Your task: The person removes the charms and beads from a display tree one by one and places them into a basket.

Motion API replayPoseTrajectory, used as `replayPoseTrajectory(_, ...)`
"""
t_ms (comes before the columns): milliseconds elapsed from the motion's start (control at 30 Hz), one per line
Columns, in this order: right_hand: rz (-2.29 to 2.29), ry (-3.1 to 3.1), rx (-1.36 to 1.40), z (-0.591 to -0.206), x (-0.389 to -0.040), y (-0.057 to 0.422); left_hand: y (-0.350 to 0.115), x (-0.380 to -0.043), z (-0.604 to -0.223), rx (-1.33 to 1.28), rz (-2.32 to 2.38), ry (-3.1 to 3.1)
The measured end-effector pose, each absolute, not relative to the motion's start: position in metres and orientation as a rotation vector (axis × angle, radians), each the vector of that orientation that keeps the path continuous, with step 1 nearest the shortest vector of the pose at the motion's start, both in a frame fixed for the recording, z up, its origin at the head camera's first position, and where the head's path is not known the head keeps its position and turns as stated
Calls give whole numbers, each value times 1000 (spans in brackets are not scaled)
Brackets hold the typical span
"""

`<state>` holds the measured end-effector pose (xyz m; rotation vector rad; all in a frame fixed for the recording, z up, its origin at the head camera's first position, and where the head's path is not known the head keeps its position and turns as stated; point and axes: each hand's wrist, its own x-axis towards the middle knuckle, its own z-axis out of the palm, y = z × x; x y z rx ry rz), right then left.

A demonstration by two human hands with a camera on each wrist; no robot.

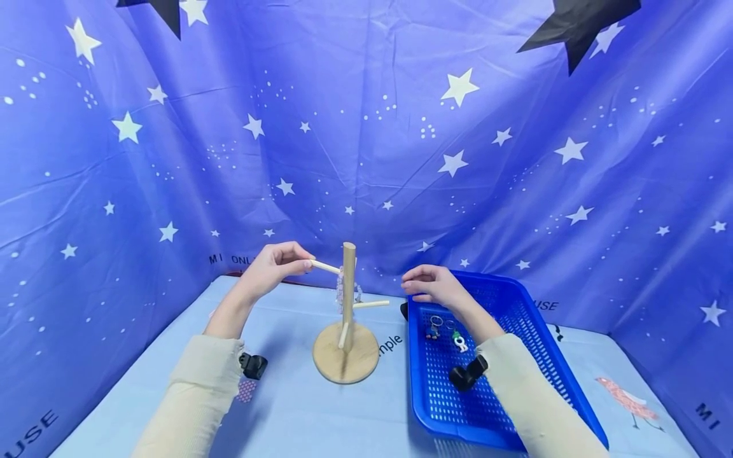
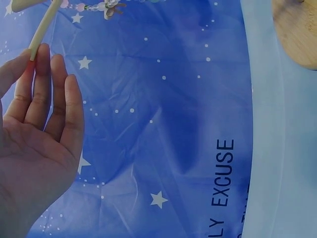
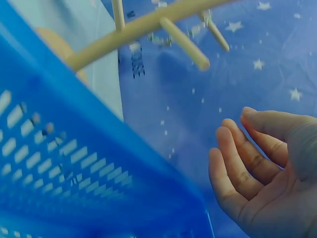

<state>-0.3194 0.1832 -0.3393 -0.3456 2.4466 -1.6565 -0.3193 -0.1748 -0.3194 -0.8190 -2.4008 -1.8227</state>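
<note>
A wooden stand (image 1: 349, 280) with a round base and short side pegs stands upright on the table. My left hand (image 1: 277, 267) pinches the tip of its upper left peg (image 1: 326, 266) between thumb and fingers, also visible in the left wrist view. A beaded bracelet (image 1: 340, 294) in clear and pale pink hangs close to the post; in the left wrist view its beads (image 2: 84, 7) carry a small charm. Over the left rim of a blue basket (image 1: 417, 394) hovers my right hand (image 1: 438, 287), fingers loosely bent and holding nothing.
Inside the basket lie keychains, one with a green and white figure (image 1: 460, 341), another with a metal ring (image 1: 436, 321). The basket stands right of the stand on a pale blue cloth (image 1: 286, 407). Behind hangs a blue star-patterned curtain (image 1: 355, 127).
</note>
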Motion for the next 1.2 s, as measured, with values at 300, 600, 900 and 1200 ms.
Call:
replayPoseTrajectory(300,-1631,2451,-449,-331,-311,151,-172,-319,-321,-821,-1821,-2393)
replayPoseTrajectory(600,-1576,2463,-530,-331,-310,125,-173,-321,-319,-809,-1797,-2398)
replayPoseTrajectory(900,-1505,2513,-651,-338,-312,111,-171,-322,-321,-807,-1845,-2374)
replayPoseTrajectory(1200,-1530,2562,-666,-344,-318,100,-172,-322,-319,-792,-1836,-2373)
